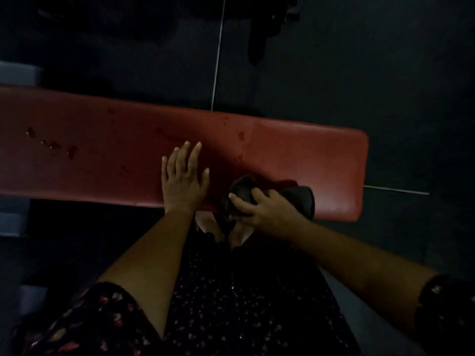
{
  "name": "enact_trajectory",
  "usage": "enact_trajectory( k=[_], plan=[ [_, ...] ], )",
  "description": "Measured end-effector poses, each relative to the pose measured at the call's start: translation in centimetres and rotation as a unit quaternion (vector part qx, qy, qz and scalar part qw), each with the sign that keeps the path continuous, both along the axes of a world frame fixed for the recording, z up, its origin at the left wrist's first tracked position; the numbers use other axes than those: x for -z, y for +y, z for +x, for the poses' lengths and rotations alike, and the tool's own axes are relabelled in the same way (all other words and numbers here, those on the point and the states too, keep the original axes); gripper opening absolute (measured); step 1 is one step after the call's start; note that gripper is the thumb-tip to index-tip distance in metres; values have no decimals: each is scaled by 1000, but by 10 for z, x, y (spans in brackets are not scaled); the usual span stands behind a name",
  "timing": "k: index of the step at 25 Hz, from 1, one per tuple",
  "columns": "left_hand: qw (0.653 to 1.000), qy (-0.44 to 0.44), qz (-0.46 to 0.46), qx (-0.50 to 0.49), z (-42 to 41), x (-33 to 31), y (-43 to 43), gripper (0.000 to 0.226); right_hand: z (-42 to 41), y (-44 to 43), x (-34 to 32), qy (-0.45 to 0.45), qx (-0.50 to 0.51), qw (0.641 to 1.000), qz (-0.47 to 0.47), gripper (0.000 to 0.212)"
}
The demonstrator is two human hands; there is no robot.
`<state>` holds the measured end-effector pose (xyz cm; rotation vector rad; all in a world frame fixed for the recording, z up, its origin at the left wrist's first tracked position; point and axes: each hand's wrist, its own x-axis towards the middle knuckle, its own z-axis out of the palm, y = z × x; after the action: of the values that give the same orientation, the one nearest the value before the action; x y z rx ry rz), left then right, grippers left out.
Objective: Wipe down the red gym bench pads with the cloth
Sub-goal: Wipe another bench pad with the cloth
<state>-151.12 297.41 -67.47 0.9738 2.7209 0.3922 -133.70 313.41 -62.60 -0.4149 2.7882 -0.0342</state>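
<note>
Presently, the fingers (243, 202) of the right hand (270, 211) are curled over a bunched dark cloth (302, 199), clamping it against the near edge of the red bench pad (308, 150), towards its right end. The left hand (183, 183) lies flat on the pad just beside, fingers straight and spread. Assessment: the cloth is soft and light and will lose its shape, so it is best held wadded under the palm. The pad appears firm and smooth. Wet spots (72, 151) lie well to the left.
</note>
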Motion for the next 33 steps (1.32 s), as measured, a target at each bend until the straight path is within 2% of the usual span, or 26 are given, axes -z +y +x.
enact_trajectory(
  k=[1,3,7,10,11,14,18,21,22,25,30,31,33],
  plan=[
    [1000,-15,-8,-4,1,1,-3,60,-15,15,0,15,23,1000,13,46],
    [999,-34,-25,-8,0,1,-4,59,-56,46,-5,40,131,990,31,46],
    [999,-29,-39,21,-9,-2,-8,56,-126,87,-19,-55,310,949,29,47],
    [999,-12,-15,42,-13,0,-13,56,-137,74,-25,-74,392,917,21,46],
    [1000,-16,-9,22,-12,-1,-15,56,-128,58,-22,-56,384,921,26,46],
    [991,-83,0,-107,-11,-9,-23,58,-73,2,-8,21,274,961,41,47],
    [991,-89,-25,-95,-15,-16,-41,56,-9,-58,-7,-7,122,993,-1,47],
    [990,-80,-31,-111,-27,-19,-51,53,-27,-59,-8,-11,29,999,20,45],
    [990,-80,-31,-116,-31,-18,-53,53,-43,-48,-8,-7,48,999,24,45],
    [993,-66,-37,-88,-37,-16,-63,53,-99,8,-14,-7,195,979,58,49],
    [995,-55,-28,-81,-35,-10,-63,55,-173,79,-23,-91,353,928,74,49],
    [994,-54,-27,-88,-33,-11,-62,55,-178,76,-22,-94,367,923,71,49],
    [993,-49,-25,-105,-28,-11,-57,56,-170,54,-16,-50,339,937,65,50]
  ],
)
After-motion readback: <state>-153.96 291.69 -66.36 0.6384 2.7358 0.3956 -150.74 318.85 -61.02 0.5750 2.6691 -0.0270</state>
